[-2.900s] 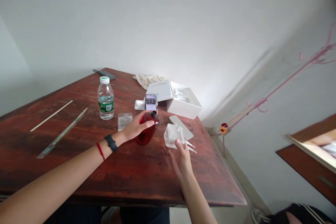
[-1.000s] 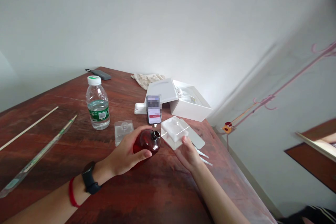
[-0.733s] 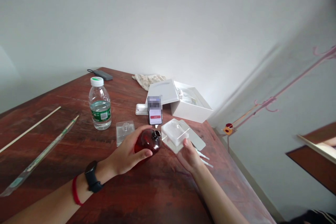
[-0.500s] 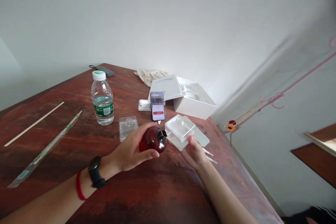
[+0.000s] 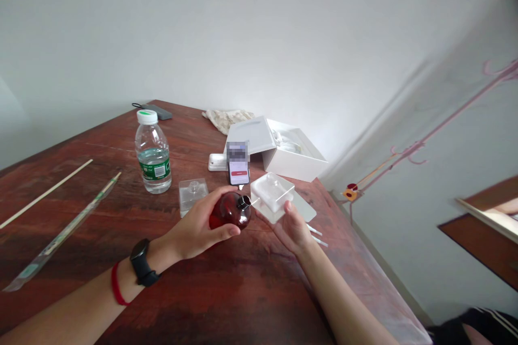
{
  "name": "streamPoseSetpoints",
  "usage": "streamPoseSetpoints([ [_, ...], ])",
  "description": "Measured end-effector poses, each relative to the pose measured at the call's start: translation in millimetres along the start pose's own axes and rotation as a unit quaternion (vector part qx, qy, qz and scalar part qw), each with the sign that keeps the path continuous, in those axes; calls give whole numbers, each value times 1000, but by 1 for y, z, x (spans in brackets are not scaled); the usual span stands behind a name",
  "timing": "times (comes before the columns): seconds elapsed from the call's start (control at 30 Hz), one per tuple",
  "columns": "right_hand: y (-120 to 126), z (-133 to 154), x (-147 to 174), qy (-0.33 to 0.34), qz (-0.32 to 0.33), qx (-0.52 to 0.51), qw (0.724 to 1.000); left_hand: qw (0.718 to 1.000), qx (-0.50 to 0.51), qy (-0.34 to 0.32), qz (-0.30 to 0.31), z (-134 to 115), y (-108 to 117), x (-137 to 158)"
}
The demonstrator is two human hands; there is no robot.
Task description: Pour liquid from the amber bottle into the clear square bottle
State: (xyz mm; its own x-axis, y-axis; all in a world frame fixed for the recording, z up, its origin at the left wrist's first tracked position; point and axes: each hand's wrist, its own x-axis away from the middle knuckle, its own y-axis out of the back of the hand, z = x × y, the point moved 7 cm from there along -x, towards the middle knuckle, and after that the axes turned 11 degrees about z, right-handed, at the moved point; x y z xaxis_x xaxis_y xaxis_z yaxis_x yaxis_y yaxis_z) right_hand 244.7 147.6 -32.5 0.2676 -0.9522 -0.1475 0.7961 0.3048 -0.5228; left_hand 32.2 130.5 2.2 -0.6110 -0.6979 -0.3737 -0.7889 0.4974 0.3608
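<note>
My left hand (image 5: 202,225), wearing a dark wristband and a red cord, wraps around a dark red-brown bottle (image 5: 230,211). The bottle is tilted, its uncapped black mouth pointing right. My right hand (image 5: 292,229) grips a clear square plastic box (image 5: 272,197) from below and the right, the thumb on its near side. Whitish contents show inside the box, which is held tipped. Mouth and box are very close; a thin pale streak lies between them, and I cannot tell whether it is liquid. Beyond my left hand lies a clear square lid-like piece (image 5: 193,192) with a round knob.
A phone (image 5: 238,170) stands upright behind my hands, beside a white case (image 5: 217,161). Farther back are an open white box (image 5: 293,164) and a cloth (image 5: 226,119). A water bottle (image 5: 154,159), a bare stick (image 5: 46,194) and wrapped chopsticks (image 5: 65,232) are at left.
The whole view has shifted slightly, so things appear a little farther left. Both hands keep their holds. The pale streak between bottle mouth and box now shows.
</note>
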Motion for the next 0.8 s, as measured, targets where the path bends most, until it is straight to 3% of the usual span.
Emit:
streamPoseSetpoints([
  [0.5,-7,7,4,20,7,8,1000,1000,-2,16,7,2,4,-2],
  [0.8,-5,8,6,11,-17,45,999,998,-13,39,-56,-6,9,3],
])
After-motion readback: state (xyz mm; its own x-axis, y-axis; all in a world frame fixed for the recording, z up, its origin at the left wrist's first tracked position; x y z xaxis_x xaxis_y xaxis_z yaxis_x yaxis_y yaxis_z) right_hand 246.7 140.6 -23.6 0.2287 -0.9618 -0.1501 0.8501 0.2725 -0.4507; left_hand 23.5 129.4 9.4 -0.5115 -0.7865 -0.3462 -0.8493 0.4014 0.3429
